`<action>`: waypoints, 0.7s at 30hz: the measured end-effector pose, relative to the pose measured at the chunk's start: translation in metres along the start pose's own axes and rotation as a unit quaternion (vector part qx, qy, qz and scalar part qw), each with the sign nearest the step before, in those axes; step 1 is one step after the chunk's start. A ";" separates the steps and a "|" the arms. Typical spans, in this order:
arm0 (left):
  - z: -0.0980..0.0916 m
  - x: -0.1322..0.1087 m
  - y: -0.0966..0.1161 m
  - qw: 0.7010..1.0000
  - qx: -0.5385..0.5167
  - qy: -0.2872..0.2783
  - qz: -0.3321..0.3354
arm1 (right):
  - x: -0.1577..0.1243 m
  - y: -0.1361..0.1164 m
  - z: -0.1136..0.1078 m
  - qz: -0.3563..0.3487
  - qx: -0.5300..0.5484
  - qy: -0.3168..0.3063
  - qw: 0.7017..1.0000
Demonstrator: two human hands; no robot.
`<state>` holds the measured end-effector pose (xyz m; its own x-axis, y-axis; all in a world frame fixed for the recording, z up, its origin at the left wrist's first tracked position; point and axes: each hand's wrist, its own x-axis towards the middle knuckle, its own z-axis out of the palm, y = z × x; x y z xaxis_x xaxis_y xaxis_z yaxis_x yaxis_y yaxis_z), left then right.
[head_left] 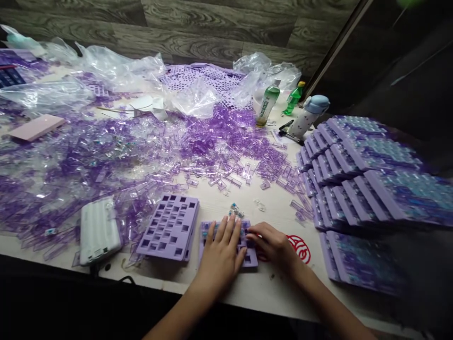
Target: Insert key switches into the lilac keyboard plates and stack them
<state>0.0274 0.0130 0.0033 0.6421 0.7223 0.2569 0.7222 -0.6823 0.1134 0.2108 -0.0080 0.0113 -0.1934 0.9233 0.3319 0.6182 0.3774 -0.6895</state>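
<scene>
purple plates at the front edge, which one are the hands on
The plate under the left hand and right hand; the plate to its left has no hand on it and its square holes look empty.

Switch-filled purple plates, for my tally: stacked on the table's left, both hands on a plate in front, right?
No: the head view shows the switch-filled purple plates on the right of the table, not left. The left hand and right hand rest on the front plate.

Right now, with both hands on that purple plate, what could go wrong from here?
The loose key switches beside the purple plate could get nudged into the clear purple pieces and lost. The right hand works close to the stacked plates; a careless arm movement might topple them.
</scene>
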 end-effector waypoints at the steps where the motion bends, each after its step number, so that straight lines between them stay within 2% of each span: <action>1: 0.000 0.000 0.000 1.000 -0.002 -0.001 0.000 | 0.000 0.000 0.000 -0.002 -0.003 0.007 1.000; 3: 0.000 0.000 0.000 1.000 -0.006 -0.003 -0.001 | -0.001 0.000 0.001 -0.011 -0.007 0.021 1.000; 11: -0.001 0.000 -0.001 1.000 -0.019 -0.006 -0.001 | -0.008 0.003 -0.004 -0.010 -0.032 0.007 0.999; 16: 0.001 0.000 -0.001 1.000 -0.025 0.008 -0.002 | -0.012 0.007 -0.009 -0.016 -0.035 -0.029 0.999; 21: 0.002 0.000 -0.001 0.999 -0.030 0.011 -0.002 | -0.010 0.006 -0.006 -0.017 -0.034 -0.007 0.999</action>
<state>0.0274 0.0139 0.0016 0.6332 0.7229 0.2766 0.7076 -0.6855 0.1717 0.2213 -0.0152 0.0080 -0.2261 0.9107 0.3456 0.6607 0.4041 -0.6326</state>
